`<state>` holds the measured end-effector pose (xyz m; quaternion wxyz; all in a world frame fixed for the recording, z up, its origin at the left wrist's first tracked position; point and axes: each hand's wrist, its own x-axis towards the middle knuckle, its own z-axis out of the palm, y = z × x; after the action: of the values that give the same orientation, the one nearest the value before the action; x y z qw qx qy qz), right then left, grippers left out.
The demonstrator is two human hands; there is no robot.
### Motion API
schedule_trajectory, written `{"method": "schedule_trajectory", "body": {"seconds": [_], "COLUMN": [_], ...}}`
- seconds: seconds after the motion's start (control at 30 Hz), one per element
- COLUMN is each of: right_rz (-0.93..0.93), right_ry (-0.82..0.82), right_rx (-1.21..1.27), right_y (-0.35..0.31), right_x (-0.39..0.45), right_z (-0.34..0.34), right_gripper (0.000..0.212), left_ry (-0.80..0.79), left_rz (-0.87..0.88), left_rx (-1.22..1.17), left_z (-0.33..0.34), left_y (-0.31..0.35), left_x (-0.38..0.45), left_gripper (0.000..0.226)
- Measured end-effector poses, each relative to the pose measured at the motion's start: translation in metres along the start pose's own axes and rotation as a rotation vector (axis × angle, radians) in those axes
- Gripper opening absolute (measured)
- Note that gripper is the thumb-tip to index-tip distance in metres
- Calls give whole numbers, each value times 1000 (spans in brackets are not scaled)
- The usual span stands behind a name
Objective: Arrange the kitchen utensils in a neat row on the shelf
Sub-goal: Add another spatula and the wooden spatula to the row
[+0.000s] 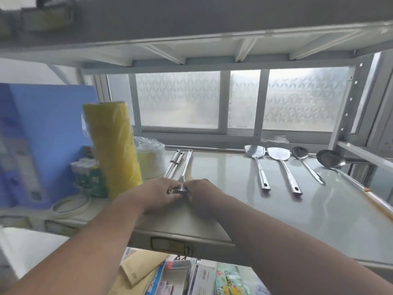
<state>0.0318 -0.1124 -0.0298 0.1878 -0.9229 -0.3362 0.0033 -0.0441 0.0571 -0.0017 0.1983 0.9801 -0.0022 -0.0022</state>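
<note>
On the steel shelf (234,188) my left hand (157,195) and my right hand (202,192) meet at the heads of a bunch of steel utensils (186,162). Their handles point away toward the window. Both hands close around the utensil heads, which are mostly hidden under my fingers. At the right, laid side by side with handles toward me, are two steel spatulas (258,162) (284,167), a spoon (306,162) and a ladle (331,160) with a long handle.
A tall yellow roll (112,143) stands left of my hands, with a blue board (49,133) behind it, small packets (89,175) and a stack of plastic lids (150,158). A frosted window backs the shelf. Papers and packets fill the shelf below (182,273).
</note>
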Motion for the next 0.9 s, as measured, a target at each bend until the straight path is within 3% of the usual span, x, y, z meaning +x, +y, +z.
{"method": "schedule_trajectory", "body": {"seconds": [0.23,0.43,0.57,0.67,0.73,0.9], "right_rz": [-80,-170,-113,-22,44,158], "right_ry": [222,463,556,597,618,687], "right_rx": [25,37,141,246,188,44], "right_y": [20,37,49,67,85,131], "right_x": [-13,-32,-51,-66,-77,-104], "right_z": [-10,-46,-76,-100,-114,-142], "right_gripper": [23,21,38,57,63,72], "left_ry": [148,496,665,740,755,652], "left_rz": [-12,170,315,353,323,214], "left_rx": [31,186,113,-208,-508,-1251], "left_z": [0,-8,-8,-11,-17,-38], "left_y": [18,48,66,87,106,150], "left_x": [14,28,39,49,52,50], "left_gripper": [36,22,17,27,20,8]}}
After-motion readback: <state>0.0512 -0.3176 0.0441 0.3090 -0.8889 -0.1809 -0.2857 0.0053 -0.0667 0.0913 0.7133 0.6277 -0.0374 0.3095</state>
